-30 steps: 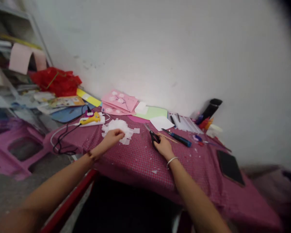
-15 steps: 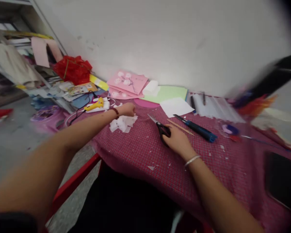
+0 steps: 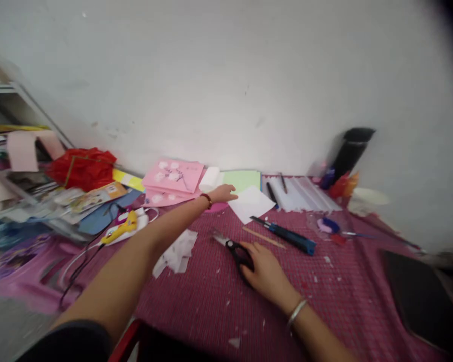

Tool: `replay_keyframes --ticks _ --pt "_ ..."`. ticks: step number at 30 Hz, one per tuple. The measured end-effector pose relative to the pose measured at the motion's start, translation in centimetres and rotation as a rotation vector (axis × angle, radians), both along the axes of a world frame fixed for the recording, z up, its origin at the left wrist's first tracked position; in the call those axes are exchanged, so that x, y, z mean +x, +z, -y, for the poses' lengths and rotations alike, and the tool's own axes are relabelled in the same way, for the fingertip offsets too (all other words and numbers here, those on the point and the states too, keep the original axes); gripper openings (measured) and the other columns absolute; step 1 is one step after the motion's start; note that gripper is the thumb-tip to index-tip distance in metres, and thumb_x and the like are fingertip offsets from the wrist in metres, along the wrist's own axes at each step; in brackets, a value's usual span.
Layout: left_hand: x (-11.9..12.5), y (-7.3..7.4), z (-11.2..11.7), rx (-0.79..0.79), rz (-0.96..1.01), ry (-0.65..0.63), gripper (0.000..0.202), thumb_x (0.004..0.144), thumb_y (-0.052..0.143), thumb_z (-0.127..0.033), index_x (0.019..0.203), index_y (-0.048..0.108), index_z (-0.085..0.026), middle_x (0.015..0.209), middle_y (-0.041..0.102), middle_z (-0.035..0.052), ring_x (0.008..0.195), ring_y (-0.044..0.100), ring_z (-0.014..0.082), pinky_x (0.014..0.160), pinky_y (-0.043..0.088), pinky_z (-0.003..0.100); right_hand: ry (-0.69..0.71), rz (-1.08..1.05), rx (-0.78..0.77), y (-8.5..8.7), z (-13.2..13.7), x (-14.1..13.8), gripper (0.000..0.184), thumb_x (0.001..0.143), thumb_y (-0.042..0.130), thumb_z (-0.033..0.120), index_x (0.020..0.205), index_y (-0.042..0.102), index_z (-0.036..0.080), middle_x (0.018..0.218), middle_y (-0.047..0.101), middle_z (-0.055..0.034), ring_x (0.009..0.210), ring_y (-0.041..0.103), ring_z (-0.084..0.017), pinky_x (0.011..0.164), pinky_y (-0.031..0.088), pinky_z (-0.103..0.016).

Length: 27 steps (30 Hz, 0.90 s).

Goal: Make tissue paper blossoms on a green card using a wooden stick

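Observation:
My right hand point(image 3: 266, 271) is wrapped round the black handles of a pair of scissors point(image 3: 234, 250), whose blades point to the far left, just above or on the cloth. My left hand point(image 3: 222, 193) reaches out at the left corner of a white sheet of paper point(image 3: 252, 203). Its fingers are apart; whether they touch the sheet I cannot tell. Beneath the sheet's far side shows light green paper point(image 3: 245, 179). Beyond the scissors lie a thin wooden stick point(image 3: 264, 237) and a blue utility knife point(image 3: 292, 238) with its blade out.
White paper scraps point(image 3: 179, 254) lie left on the checked tablecloth point(image 3: 204, 306). Pink flowered cards point(image 3: 173, 176) rest against the wall. A yellow glue gun point(image 3: 121, 229) with a cord is at left, a dark tablet-like slab point(image 3: 415, 294) at right. Clear plastic sleeves point(image 3: 304, 193) lie at the back.
My left hand has moved from above the paper scraps to the white sheet, its fingers opening out. The right hand still holds the scissors. The view has turned and tilted up.

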<state>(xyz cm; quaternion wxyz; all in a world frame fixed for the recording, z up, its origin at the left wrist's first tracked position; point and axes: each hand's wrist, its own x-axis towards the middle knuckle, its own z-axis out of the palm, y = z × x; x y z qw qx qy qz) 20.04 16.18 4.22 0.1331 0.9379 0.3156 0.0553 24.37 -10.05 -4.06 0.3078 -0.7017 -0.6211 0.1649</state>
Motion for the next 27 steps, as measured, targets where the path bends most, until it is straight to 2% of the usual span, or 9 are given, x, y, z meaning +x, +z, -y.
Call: replay_keyframes --ticks 4,11,14,16,18,19,21,23,27 --pt "5.6 -2.2 -0.6 -0.051 0.097 0.065 0.038 0.064 0.075 -0.030 0.097 0.066 -0.013 0.100 0.066 0.0146 0.098 0.062 0.0274 0.073 0.047 0.030 0.006 -0.139 -0.038 0.2 -0.1 0.4 0.053 0.076 0.056 0.019 0.129 0.057 0.020 0.120 0.064 -0.0107 0.112 0.059 -0.026 0.101 0.043 -0.040" --pt "7.9 -2.5 -2.0 -0.244 -0.017 0.055 0.005 0.067 0.068 -0.013 0.066 0.067 -0.017 0.059 0.060 -0.0008 0.071 0.065 0.0199 0.057 0.047 0.026 0.012 -0.215 -0.149 -1.8 -0.5 1.5 0.058 0.073 0.057 0.023 0.131 0.058 0.023 0.129 0.062 -0.0119 0.123 0.055 -0.032 0.107 0.040 -0.052" --pt "6.4 1.4 -2.8 -0.192 -0.063 -0.033 0.013 0.077 0.059 -0.017 0.069 0.068 -0.012 0.062 0.061 -0.0023 0.074 0.066 0.0175 0.064 0.049 0.025 0.001 -0.271 -0.144 -3.2 -0.4 2.0 0.056 0.071 0.061 0.025 0.127 0.063 0.025 0.127 0.064 -0.0117 0.121 0.057 -0.034 0.105 0.042 -0.056" --pt "4.8 5.5 -4.4 0.075 0.002 -0.073 0.035 0.087 0.037 -0.019 0.074 0.067 -0.005 0.070 0.063 0.0007 0.085 0.067 0.0180 0.074 0.049 0.029 -0.031 -0.330 -0.129 -3.9 -0.1 2.0 0.054 0.069 0.066 0.026 0.123 0.066 0.029 0.124 0.066 -0.0102 0.118 0.059 -0.036 0.102 0.044 -0.059" --pt "3.7 9.6 -7.0 0.131 -0.002 -0.073 0.043 0.089 0.024 -0.015 0.086 0.063 0.004 0.090 0.064 0.0070 0.110 0.059 0.0216 0.086 0.043 0.038 -0.077 -0.385 -0.093 -4.3 0.4 1.8 0.054 0.070 0.070 0.030 0.124 0.065 0.035 0.124 0.066 -0.0071 0.116 0.059 -0.037 0.101 0.044 -0.062" --pt "3.5 11.2 -8.7 0.142 -0.008 -0.048 0.023 0.082 0.049 -0.019 0.090 0.065 -0.005 0.099 0.066 0.0089 0.115 0.056 0.0255 0.089 0.047 0.039 -0.096 -0.407 -0.077 -4.4 0.6 1.7 0.055 0.070 0.072 0.032 0.124 0.064 0.039 0.124 0.066 -0.0057 0.115 0.059 -0.037 0.100 0.044 -0.063" --pt "3.3 12.6 -12.2 0.159 0.010 0.024 0.029 0.090 0.045 -0.027 0.108 0.061 -0.011 0.109 0.061 0.0041 0.128 0.048 0.0310 0.092 0.046 0.042 -0.098 -0.451 -0.081 -4.4 0.8 1.7 0.056 0.070 0.075 0.034 0.124 0.063 0.044 0.120 0.067 -0.0044 0.111 0.061 -0.038 0.096 0.046 -0.063" --pt "2.8 11.7 -14.9 0.206 0.175 0.126 0.027 0.095 0.045 -0.024 0.118 0.055 -0.016 0.114 0.059 0.0041 0.121 0.053 0.0258 0.091 0.047 0.043 -0.082 -0.484 -0.079 -4.3 0.8 1.9 0.057 0.070 0.075 0.033 0.124 0.062 0.047 0.114 0.069 -0.0044 0.102 0.063 -0.037 0.088 0.051 -0.060" --pt "1.3 5.8 -16.0 0.389 0.164 0.297 0.050 0.094 0.050 -0.018 0.140 0.034 -0.009 0.133 0.049 0.0125 0.118 0.049 0.0253 0.102 0.040 0.046 -0.024 -0.416 -0.032 -4.2 1.0 2.2 0.065 0.070 0.074 0.025 0.129 0.057 0.046 0.104 0.071 -0.0043 0.088 0.066 -0.033 0.075 0.056 -0.051"
